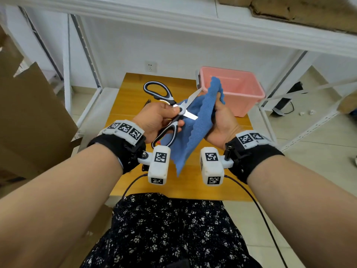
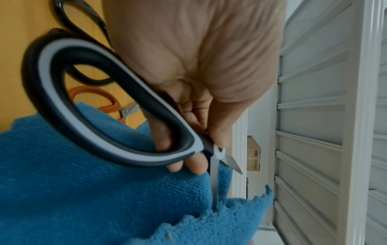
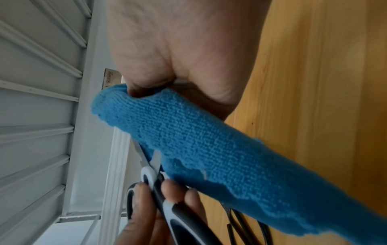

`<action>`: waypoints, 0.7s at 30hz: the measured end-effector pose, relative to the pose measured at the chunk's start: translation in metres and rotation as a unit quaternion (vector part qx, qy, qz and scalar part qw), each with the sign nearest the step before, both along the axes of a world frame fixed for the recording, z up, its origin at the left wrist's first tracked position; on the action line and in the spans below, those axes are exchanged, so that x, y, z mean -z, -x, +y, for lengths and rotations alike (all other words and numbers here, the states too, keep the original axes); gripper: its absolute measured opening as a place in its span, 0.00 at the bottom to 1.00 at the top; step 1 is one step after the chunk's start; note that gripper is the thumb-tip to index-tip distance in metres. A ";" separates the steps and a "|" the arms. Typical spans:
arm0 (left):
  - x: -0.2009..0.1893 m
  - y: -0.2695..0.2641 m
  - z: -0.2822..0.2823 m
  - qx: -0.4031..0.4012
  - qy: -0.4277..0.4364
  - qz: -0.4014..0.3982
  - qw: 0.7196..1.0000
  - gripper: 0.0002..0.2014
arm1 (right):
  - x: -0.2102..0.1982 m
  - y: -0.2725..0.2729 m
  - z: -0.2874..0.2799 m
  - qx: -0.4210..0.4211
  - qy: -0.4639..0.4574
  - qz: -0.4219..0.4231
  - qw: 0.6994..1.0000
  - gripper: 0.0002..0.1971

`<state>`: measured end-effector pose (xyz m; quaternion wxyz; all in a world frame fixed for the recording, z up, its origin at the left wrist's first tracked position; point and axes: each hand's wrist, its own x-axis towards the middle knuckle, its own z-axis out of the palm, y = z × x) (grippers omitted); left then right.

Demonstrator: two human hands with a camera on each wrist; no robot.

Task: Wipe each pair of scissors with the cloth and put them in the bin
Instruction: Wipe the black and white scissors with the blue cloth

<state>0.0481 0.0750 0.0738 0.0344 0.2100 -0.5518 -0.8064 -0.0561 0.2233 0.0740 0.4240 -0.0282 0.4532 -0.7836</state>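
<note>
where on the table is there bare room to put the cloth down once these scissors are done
Bare wood shows on the wooden table at its near edge, past the wrist cameras, and along the right side in front of the pink plastic bin. The far left is crowded: black-handled scissors and orange-handled scissors lie there.

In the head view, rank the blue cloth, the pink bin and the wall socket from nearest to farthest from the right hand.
1. blue cloth: held in the right hand itself.
2. pink bin: just beyond the hand, at the table's far right.
3. wall socket: farthest, on the wall behind the table, to the left.
</note>
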 end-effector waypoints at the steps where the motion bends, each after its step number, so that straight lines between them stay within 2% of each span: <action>1: 0.000 0.000 0.000 -0.001 0.003 -0.002 1.000 0.09 | 0.003 0.002 0.000 0.006 -0.007 0.001 1.000 0.33; 7: -0.001 -0.001 0.002 -0.007 0.012 -0.011 1.000 0.10 | 0.005 0.003 0.003 -0.014 -0.020 0.045 0.999 0.35; 8: -0.002 -0.001 0.003 -0.007 0.015 -0.014 1.000 0.09 | 0.005 0.002 0.002 -0.014 -0.029 0.060 0.998 0.31; 10: -0.003 -0.002 0.005 -0.006 0.026 -0.021 0.999 0.07 | 0.005 0.001 -0.003 -0.007 -0.072 0.100 0.992 0.16; 15: -0.001 -0.002 0.010 -0.001 0.064 -0.043 0.997 0.08 | 0.010 0.000 -0.011 0.002 -0.190 0.226 0.955 0.16; 21: -0.001 0.000 0.018 -0.016 0.054 -0.049 0.997 0.07 | 0.012 0.001 -0.013 0.012 -0.218 0.267 0.939 0.10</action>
